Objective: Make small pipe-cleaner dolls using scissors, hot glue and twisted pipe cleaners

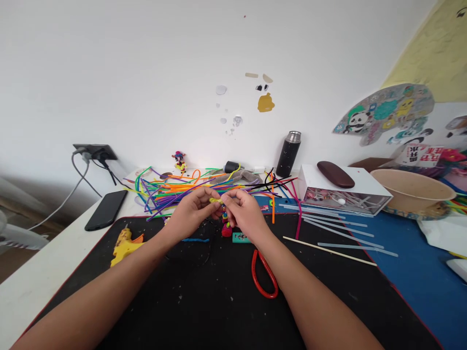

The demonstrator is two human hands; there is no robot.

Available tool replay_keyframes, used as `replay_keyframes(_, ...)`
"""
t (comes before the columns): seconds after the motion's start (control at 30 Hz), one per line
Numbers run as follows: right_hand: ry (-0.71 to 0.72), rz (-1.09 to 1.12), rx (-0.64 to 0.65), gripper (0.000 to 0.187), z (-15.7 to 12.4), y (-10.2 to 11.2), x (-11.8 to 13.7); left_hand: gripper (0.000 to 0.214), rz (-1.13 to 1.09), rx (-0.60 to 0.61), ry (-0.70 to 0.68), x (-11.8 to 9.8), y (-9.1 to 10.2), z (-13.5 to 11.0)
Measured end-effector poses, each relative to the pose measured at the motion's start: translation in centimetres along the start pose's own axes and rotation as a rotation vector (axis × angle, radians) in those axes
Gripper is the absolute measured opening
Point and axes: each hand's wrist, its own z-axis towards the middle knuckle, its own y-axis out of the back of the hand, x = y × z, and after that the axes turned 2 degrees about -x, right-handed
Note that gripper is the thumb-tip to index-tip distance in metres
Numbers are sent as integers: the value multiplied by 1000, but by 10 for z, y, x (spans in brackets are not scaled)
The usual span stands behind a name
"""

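Note:
Above the black mat, my left hand (193, 212) and my right hand (244, 212) are brought together, fingertips pinched. Between them is a small figure of coloured pipe cleaners (226, 228), with a yellow fuzzy piece at the top and a dark pink end hanging below. Both hands grip this figure; the fingers cover much of it. Under my right wrist lies a red-handled tool (265, 282), its far end hidden. A teal piece with a printed pattern (240, 237) rests beside my right hand. To the left of my left forearm is a yellow glue gun (124, 247).
Loose coloured pipe cleaners (175, 192) pile up behind the hands. A finished-looking doll (179, 162) stands by the wall. Glue sticks (339, 228) and a wooden stick (328, 250) lie right. Beyond are a black flask (289, 154), white box (368, 187) and bowl (412, 194); a phone (105, 210) lies left.

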Motion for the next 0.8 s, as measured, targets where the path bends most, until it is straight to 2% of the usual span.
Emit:
replay_keyframes(0.3, -6, -19, 5, 28, -2, -1, 1, 44, -74, -10, 43, 0, 2, 2)
replay_keyframes(0.5, 72, -148, -21, 21, -3, -1, -1, 42, -126, -1, 72, -5, -1, 0)
replay_keyframes(0.8, 131, -263, -30, 18, -3, -1, -7, 41, -47, -22, 79, -7, -2, 0)
